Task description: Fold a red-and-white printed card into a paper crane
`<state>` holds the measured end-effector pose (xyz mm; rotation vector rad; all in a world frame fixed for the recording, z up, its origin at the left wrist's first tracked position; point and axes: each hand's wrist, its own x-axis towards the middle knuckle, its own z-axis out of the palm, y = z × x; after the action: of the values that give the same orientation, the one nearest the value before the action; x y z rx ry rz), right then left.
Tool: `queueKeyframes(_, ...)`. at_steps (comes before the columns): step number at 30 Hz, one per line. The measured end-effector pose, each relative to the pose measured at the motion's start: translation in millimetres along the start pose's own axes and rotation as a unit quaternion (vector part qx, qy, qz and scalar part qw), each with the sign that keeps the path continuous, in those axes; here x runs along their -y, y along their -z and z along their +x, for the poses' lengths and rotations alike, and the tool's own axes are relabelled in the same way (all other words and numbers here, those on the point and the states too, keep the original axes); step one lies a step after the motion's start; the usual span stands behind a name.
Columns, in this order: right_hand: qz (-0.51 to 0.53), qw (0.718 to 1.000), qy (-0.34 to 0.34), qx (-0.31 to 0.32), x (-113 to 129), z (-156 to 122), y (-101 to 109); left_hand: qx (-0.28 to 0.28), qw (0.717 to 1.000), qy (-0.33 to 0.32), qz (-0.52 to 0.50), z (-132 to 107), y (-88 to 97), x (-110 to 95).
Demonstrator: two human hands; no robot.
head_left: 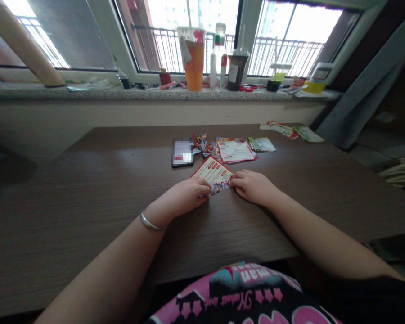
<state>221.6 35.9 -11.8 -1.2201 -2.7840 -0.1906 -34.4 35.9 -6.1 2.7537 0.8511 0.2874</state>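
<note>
A red-and-white printed paper sheet (213, 173) lies on the brown wooden table (87, 198), partly folded with its near edge turned up. My left hand (185, 195) is curled, its fingers pinching the sheet's near left fold. My right hand (253, 185) pinches the near right corner in the same way. A silver bangle (150, 222) is on my left wrist.
Behind the sheet lie a black phone (182, 153), small folded paper figures (200, 141) and a stack of leaflets (236, 150). More leaflets (292, 130) lie at the far right. Cups and bottles, including an orange drink (193, 58), line the windowsill (87, 93).
</note>
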Motion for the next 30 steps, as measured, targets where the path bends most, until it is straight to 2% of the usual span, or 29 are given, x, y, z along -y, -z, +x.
queueKeyframes(5,-0.012,0.999,-0.036,0.021,-3.0,-2.9,4.9,0.027,0.999,0.026,-0.006,0.4,5.1,-0.5)
queueKeyframes(11,-0.026,0.997,-0.070,0.032,-6.2,-3.6,8.9,0.001,0.997,0.071,0.022,-0.1,1.4,-1.6)
queueKeyframes(23,-0.068,0.986,-0.145,0.046,-7.9,-4.7,13.0,-0.012,0.996,0.057,0.069,0.5,-1.7,-6.3)
queueKeyframes(26,-0.080,0.985,-0.152,0.029,-6.3,-4.3,12.2,-0.028,0.994,0.064,0.087,-0.6,-5.1,-5.4)
queueKeyframes(30,-0.084,0.988,-0.129,-0.030,-0.4,-3.4,11.7,-0.033,0.991,0.064,0.112,-0.7,-6.9,-6.8)
